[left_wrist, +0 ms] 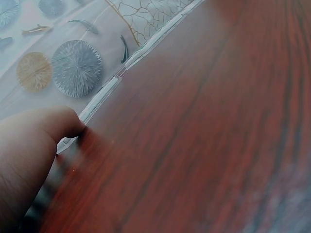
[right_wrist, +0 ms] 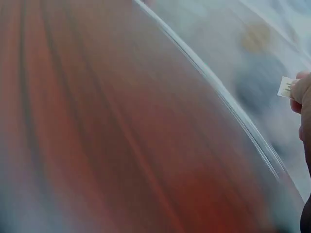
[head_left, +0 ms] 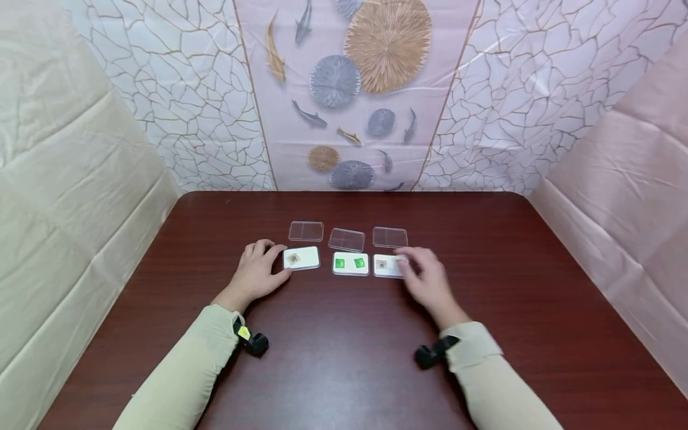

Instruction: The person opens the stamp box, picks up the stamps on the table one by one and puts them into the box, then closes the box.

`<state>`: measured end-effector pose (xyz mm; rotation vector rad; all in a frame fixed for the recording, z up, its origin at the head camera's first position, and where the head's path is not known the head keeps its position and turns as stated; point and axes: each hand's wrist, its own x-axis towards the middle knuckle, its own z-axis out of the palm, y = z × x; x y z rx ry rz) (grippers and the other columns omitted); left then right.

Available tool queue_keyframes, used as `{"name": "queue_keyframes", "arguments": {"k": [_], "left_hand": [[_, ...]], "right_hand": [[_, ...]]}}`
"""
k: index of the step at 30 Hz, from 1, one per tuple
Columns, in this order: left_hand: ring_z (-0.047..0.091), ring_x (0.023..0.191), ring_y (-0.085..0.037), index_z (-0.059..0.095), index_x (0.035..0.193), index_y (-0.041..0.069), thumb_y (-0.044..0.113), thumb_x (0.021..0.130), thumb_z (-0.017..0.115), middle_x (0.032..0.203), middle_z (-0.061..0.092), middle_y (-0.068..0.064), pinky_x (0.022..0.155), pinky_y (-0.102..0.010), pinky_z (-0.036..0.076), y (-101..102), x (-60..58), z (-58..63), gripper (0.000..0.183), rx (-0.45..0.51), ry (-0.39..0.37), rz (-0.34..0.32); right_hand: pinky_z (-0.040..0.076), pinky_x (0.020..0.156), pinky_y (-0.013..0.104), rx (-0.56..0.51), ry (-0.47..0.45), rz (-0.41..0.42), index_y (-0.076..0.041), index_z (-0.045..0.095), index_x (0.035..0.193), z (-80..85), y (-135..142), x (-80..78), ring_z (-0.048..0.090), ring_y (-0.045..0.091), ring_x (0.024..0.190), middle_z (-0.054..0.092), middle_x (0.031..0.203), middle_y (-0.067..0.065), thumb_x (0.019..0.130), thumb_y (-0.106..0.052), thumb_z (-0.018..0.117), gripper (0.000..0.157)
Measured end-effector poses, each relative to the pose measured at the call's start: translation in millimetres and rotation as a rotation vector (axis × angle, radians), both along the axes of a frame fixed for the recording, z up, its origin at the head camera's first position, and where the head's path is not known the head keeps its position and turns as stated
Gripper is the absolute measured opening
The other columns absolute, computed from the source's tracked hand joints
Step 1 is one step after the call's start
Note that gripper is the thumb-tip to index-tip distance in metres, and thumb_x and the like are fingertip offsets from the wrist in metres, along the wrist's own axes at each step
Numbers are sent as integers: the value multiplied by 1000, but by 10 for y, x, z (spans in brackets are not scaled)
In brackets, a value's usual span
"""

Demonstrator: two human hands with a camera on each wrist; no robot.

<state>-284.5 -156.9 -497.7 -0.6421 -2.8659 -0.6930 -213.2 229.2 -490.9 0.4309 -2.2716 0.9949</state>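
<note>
Three small flat white-backed cases lie in a row on the table. My left hand (head_left: 257,270) grips the left case (head_left: 309,257) by its left end, thumb at the near edge and index finger at the far corner; a small brownish stamp (head_left: 293,258) is on that case. The middle case (head_left: 350,271) bears two green stamps (head_left: 340,263). Over the right end of the right case (head_left: 388,274), my right hand (head_left: 427,279) pinches a small pale stamp (right_wrist: 285,87) with a toothed edge and dark marks. Another brownish stamp (head_left: 381,264) lies at that case's left end.
Behind the cases lie three clear plastic lids, a left one (head_left: 306,231), a middle one (head_left: 346,240) set slightly askew and a right one (head_left: 390,237). The dark red wooden table (head_left: 338,346) meets a patterned cloth (head_left: 349,137) at its far edge.
</note>
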Motion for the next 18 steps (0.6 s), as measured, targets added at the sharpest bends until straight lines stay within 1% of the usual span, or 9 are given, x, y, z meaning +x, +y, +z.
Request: {"name": "queue_keyframes", "arguments": {"k": [2,4,7,9,11,13,16,18], "left_hand": [[35,127,-46,56,140,14,42,90,65,138,44,-20,110,-60,25,-4,-5,2,59,1,-1,2],[34,127,-45,56,141,14,42,90,65,138,43,-19,110,-59,25,-2,-15,1,59,-2,-6,2],[35,128,-45,56,141,15,43,90,65,138,44,-19,111,-58,25,9,-30,-1,59,-10,-6,2],[35,128,-45,57,140,14,43,90,65,138,44,-19,110,-59,25,11,-33,-1,58,-9,-3,2],[35,128,-45,57,140,15,43,90,65,138,44,-19,110,-59,26,11,-31,0,58,-7,-3,3],[35,129,-46,58,140,15,42,90,65,137,44,-19,110,-60,26,6,-30,-6,57,-5,0,1],[35,128,-46,58,139,15,42,90,66,137,45,-19,110,-60,27,-5,-29,-15,57,-2,8,2],[36,128,-46,59,138,15,41,89,67,136,45,-19,110,-60,27,-13,-25,-14,56,3,11,3]], "right_hand": [[44,83,42,13,7,67,-6,74,108,11,-389,-132,60,30,95,73,101,10,90,-7,73,19],[44,83,45,41,3,98,-8,74,107,18,-740,-246,59,28,92,74,99,6,89,-10,74,18],[43,87,47,104,-20,82,-12,75,106,39,-1163,-391,58,26,93,75,94,2,90,-15,74,16],[41,93,49,164,-69,46,-15,75,107,51,-1370,-463,58,25,96,75,93,0,91,-19,73,16],[38,98,49,242,-134,0,-19,75,107,66,-1522,-516,57,25,98,73,86,-2,93,-22,71,15],[35,102,49,342,-199,-50,-22,74,107,70,-1622,-558,56,25,102,71,86,-4,94,-24,69,14],[31,107,50,470,-255,-104,-25,73,107,84,-1703,-596,52,26,109,68,97,-3,96,-29,66,14],[30,108,51,512,-267,-114,-26,73,110,99,-1724,-620,50,28,115,66,110,-1,96,-31,66,16]]}}
